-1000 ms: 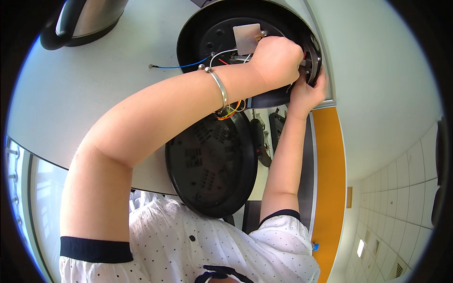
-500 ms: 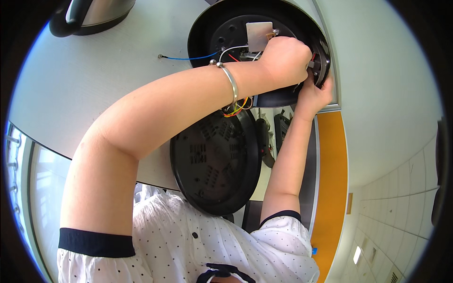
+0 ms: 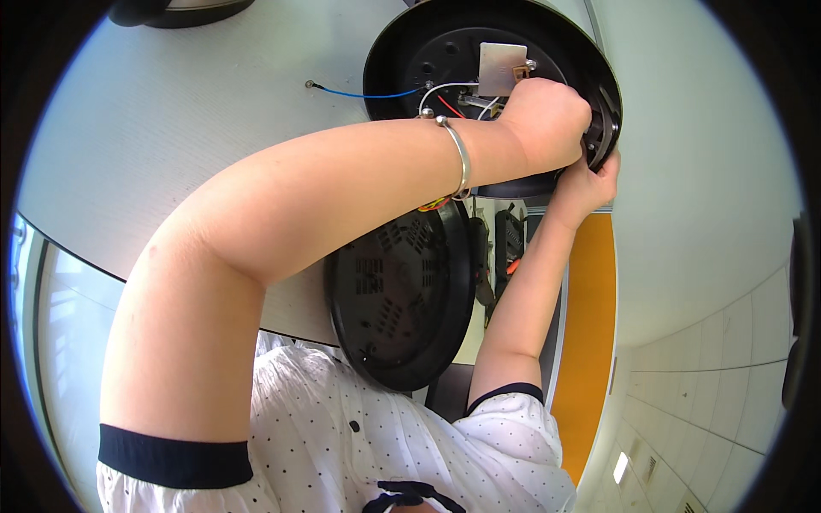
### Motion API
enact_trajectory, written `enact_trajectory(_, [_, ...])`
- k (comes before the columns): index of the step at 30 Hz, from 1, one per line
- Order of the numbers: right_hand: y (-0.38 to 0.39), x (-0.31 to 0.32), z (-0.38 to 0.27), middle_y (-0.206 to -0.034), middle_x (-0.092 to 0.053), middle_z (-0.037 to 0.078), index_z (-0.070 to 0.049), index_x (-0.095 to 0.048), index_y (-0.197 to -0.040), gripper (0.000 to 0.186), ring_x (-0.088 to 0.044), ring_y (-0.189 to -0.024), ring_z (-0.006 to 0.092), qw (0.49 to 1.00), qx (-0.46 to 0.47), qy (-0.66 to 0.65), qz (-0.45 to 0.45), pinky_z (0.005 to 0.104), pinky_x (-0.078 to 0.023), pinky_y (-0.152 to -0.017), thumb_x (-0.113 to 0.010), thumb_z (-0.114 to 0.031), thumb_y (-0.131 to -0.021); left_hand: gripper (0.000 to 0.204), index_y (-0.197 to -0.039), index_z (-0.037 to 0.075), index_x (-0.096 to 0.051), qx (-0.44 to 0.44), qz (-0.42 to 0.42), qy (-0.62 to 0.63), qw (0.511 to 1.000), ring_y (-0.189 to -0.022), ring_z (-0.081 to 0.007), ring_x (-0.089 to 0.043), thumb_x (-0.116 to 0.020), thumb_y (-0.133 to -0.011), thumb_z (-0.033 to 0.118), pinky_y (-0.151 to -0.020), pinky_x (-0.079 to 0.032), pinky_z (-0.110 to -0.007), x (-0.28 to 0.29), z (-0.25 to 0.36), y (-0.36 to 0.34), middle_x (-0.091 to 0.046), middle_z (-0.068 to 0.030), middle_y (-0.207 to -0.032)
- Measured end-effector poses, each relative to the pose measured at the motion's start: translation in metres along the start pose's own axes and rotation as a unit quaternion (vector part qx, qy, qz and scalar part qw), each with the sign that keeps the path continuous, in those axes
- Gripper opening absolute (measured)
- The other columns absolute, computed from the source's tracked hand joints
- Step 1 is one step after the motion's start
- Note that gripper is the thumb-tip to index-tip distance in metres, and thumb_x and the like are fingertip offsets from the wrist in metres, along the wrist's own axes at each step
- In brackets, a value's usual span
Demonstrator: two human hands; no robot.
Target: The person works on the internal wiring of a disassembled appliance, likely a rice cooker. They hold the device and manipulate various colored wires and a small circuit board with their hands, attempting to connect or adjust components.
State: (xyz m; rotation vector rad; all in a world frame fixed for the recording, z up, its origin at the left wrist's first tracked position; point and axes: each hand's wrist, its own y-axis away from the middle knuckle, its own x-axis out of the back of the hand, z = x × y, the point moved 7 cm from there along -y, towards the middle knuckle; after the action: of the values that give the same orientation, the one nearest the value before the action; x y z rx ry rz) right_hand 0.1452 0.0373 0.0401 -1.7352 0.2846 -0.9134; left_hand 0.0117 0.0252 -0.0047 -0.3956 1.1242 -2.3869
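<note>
A black round appliance housing (image 3: 398, 51) lies open at the far side of the table. Inside it are a silver metal plate (image 3: 503, 70), white and red wires, and a blue wire (image 3: 363, 96) running out over the left rim. My left hand (image 3: 549, 124), wearing a silver bangle (image 3: 462, 154), is closed in a fist over the housing's right part; whatever its fingers hold is hidden. My right hand (image 3: 586, 186) grips the housing's right rim, with some fingers out of sight. Nearer me, a black vented cover (image 3: 402, 299) stands tilted against the table edge, beneath my left forearm.
A kettle base (image 3: 201, 12) shows at the top left of the pale table (image 3: 256, 103). Dark tools (image 3: 510, 235), one with an orange part, lie beyond the cover. An orange panel (image 3: 590, 333) runs along the right, beside a white wall.
The whole view has shifted, so the housing and hands appear farther right and the kettle is mostly cut off. Both hands keep their places at the housing.
</note>
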Motion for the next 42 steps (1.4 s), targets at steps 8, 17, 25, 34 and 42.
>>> enact_trajectory(8, [0.0,0.005,-0.006,-0.089,-0.061,0.003,0.0,-0.063,-0.102,0.027,-0.059,-0.075,0.013,1.0,0.007,0.0,-0.003,0.0259,-0.048,-0.071,-0.069,0.001,-0.075,0.007,-0.065,0.002,-0.065,-0.115,0.035,0.002,0.993,-0.064,-0.03,-0.062,-0.065,-0.064,0.009,-0.06,-0.051,-0.039,0.001,0.007,0.005,-0.062,-0.0118,-0.069])
enact_trajectory(17, [-0.002,0.003,-0.005,-0.092,-0.061,0.004,-0.001,-0.064,-0.102,0.027,-0.06,-0.076,0.0154,0.999,0.035,0.016,-0.009,0.0274,-0.049,-0.071,-0.068,0.002,-0.076,0.009,-0.069,0.003,-0.067,-0.175,0.045,-0.028,0.983,-0.065,-0.0283,-0.062,-0.064,-0.063,0.008,-0.061,-0.051,-0.037,0.001,0.009,0.009,-0.062,-0.0096,-0.069])
enact_trajectory(25, [-0.004,0.001,-0.014,-0.094,-0.061,0.007,-0.001,-0.064,-0.102,0.03,-0.061,-0.076,0.0198,0.993,0.099,0.065,-0.001,0.0305,-0.051,-0.069,-0.07,0.002,-0.073,0.007,-0.069,0.003,-0.066,-0.179,0.072,-0.022,0.981,-0.064,-0.0275,-0.062,-0.064,-0.064,0.008,-0.06,-0.051,-0.036,0.003,0.007,0.011,-0.061,-0.0093,-0.068])
enact_trajectory(34, [-0.005,-0.001,-0.023,-0.094,-0.062,0.01,-0.001,-0.065,-0.104,0.032,-0.063,-0.077,0.0231,0.985,0.143,0.095,0.011,0.0327,-0.052,-0.069,-0.07,0.001,-0.072,0.006,-0.068,0.003,-0.065,-0.158,0.089,-0.01,0.983,-0.066,-0.0278,-0.062,-0.064,-0.065,0.008,-0.061,-0.051,-0.036,0.009,0.004,0.011,-0.061,-0.0108,-0.07])
enact_trajectory(42, [-0.004,0.0,-0.01,-0.093,-0.062,0.011,-0.001,-0.065,-0.104,0.033,-0.063,-0.077,0.0245,0.984,0.143,0.108,0.013,0.0336,-0.051,-0.068,-0.07,0.002,-0.071,0.008,-0.066,0.004,-0.068,-0.068,-0.005,-0.035,0.997,-0.069,-0.0264,-0.065,-0.065,-0.064,0.012,-0.061,-0.052,-0.036,0.005,0.007,0.002,-0.065,-0.0127,-0.069])
